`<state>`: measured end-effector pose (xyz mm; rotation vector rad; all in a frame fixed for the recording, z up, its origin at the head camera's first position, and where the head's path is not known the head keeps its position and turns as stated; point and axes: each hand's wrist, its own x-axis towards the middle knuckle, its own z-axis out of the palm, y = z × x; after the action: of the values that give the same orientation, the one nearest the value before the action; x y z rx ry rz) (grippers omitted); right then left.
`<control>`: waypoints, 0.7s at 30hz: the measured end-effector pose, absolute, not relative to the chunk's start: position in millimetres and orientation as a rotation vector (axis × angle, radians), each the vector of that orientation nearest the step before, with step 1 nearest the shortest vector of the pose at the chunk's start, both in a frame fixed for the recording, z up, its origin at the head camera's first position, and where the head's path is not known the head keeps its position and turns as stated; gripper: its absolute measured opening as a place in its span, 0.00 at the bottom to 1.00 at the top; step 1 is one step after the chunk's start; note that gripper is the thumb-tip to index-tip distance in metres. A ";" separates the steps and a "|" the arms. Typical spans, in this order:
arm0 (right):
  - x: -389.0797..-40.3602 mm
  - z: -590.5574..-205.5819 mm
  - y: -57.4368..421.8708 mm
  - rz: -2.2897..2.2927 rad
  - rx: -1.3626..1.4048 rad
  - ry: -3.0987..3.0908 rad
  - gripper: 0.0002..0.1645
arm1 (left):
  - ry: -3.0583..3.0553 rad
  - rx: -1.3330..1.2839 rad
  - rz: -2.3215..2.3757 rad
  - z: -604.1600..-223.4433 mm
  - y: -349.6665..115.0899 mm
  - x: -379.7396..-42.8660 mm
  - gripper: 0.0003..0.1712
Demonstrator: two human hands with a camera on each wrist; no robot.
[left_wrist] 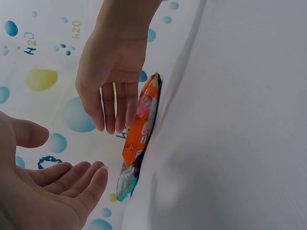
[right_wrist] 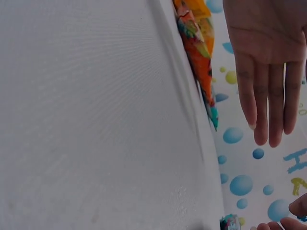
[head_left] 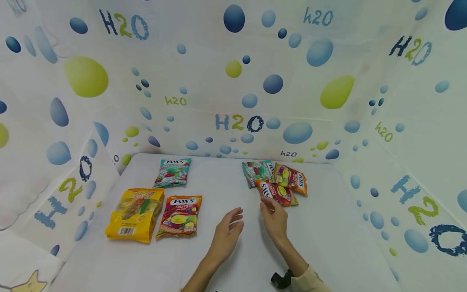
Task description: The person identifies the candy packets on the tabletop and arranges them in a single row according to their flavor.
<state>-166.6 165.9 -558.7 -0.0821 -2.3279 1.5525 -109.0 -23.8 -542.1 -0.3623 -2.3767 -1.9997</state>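
My left hand point(head_left: 225, 237) hovers over the middle of the white table with its fingers relaxed and nothing in them. To its right, my right hand point(head_left: 274, 219) is likewise unladen. Its fingertips overlap the near corner of an orange Fox's candy bag point(head_left: 280, 195) in the head view, while the left wrist view shows its fingers point(left_wrist: 109, 108) extended. That bag lies against another orange Fox's bag point(head_left: 292, 178) and a teal Fox's bag point(head_left: 255, 170). On the left lie a third orange Fox's bag point(head_left: 180, 215), a yellow candy bag point(head_left: 136, 213) and a teal Fox's bag point(head_left: 173, 172).
The white tabletop point(head_left: 222, 178) ends at a back wall point(head_left: 204, 105) covered with a printed H2O and droplet sheet. Similar sheets rise on the left and right sides. A dark object point(head_left: 280, 280) sits by the right sleeve point(head_left: 308, 280).
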 end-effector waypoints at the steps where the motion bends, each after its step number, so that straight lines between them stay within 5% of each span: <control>1: -166.5 -558.7 167.5 1.557 -0.086 -2.332 0.14 | -2.378 -0.368 -1.994 -542.0 -22.4 -110.4 0.25; 21: -173.7 -563.9 201.4 1.458 -0.194 -2.322 0.14 | -2.374 -0.297 -2.085 -547.8 13.2 -145.4 0.27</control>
<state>-173.7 201.4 -563.9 -0.1937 -2.3216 1.4583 -145.4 13.2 -547.8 -0.2969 -2.3739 -2.0847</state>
